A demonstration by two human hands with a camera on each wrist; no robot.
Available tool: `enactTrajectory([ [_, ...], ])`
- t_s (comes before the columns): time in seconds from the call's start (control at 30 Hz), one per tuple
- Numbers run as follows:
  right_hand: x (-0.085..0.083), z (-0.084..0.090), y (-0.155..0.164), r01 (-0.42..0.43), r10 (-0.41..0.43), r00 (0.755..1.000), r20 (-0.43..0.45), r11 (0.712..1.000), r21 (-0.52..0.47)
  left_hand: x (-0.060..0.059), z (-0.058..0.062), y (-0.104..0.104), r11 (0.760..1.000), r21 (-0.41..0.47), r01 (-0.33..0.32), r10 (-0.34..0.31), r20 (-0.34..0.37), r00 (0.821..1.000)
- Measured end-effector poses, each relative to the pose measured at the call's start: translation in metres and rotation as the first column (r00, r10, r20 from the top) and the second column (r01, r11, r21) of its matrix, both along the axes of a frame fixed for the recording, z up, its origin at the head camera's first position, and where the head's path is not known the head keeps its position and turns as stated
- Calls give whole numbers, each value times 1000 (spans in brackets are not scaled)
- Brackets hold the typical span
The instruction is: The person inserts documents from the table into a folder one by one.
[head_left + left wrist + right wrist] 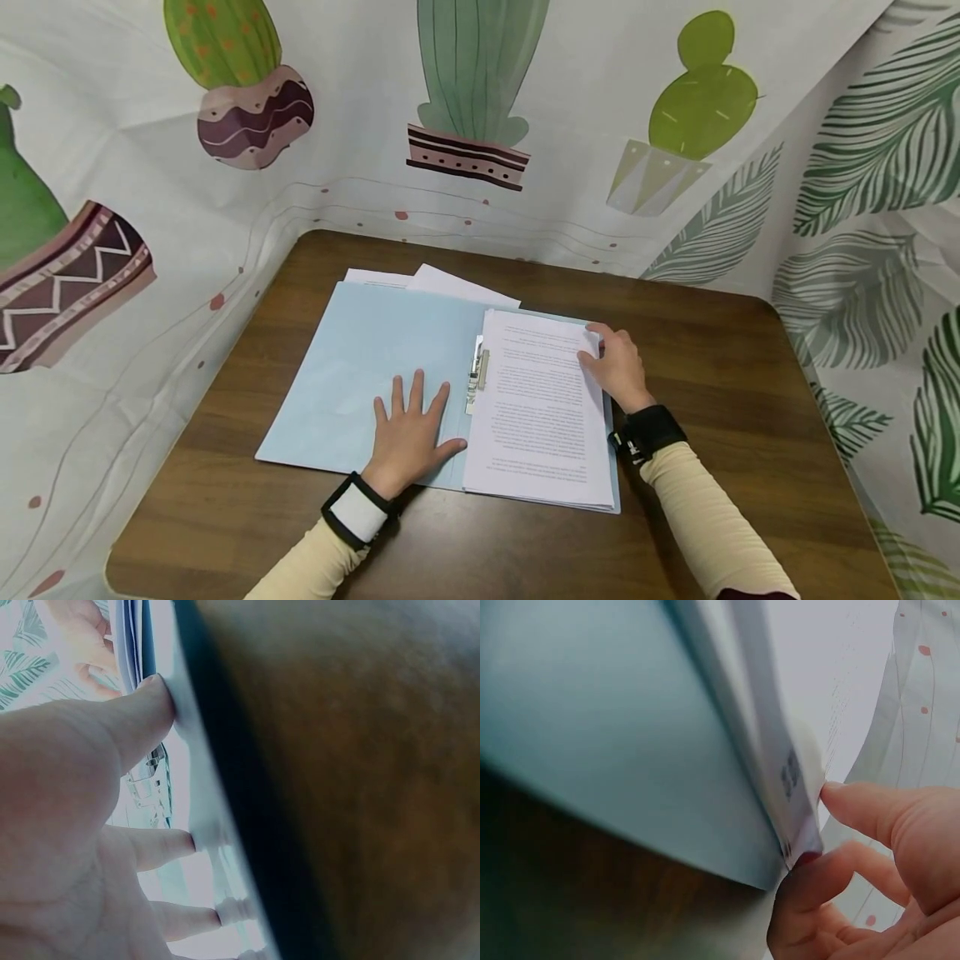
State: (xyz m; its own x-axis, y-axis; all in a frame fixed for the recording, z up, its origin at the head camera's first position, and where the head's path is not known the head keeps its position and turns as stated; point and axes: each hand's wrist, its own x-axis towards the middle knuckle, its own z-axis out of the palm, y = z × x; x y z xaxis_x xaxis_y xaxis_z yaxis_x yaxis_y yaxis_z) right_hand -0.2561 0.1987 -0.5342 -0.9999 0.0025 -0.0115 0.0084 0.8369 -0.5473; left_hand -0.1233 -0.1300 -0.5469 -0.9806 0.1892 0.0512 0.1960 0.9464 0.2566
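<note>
A light blue folder [330, 367] lies opened out on the table. My left hand [408, 437] rests on its left cover, palm down with fingers spread. On the right side lies a stack of printed sheets [536, 417], beside the metal clip [477, 375] near the fold. My right hand [618, 367] is at the upper right corner of that stack. In the right wrist view, thumb and curled fingers pinch the edge of the sheets [802, 802], with the blue cover [615, 727] below them. How many sheets are pinched cannot be told.
Loose white sheets [465, 287] stick out from behind the folder's far edge. The brown wooden table [720, 383] has rounded corners. A hanging cloth [360, 100] printed with cacti and leaves stands behind the table and at its sides.
</note>
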Motion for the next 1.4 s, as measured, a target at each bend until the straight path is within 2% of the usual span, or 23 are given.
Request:
enactTrajectory([
  [0.23,1,0,-2,9,-12,998,57,998,56,0,0,0,1000,15,0,0,10,1000],
  [0.47,1,2,-5,20,-25,997,78,998,67,-1,0,0,1000,9,-2,1,14,1000],
  [1.4,2,1,-6,21,-24,998,57,998,52,-3,-2,-2,1000,12,-1,0,29,1000],
])
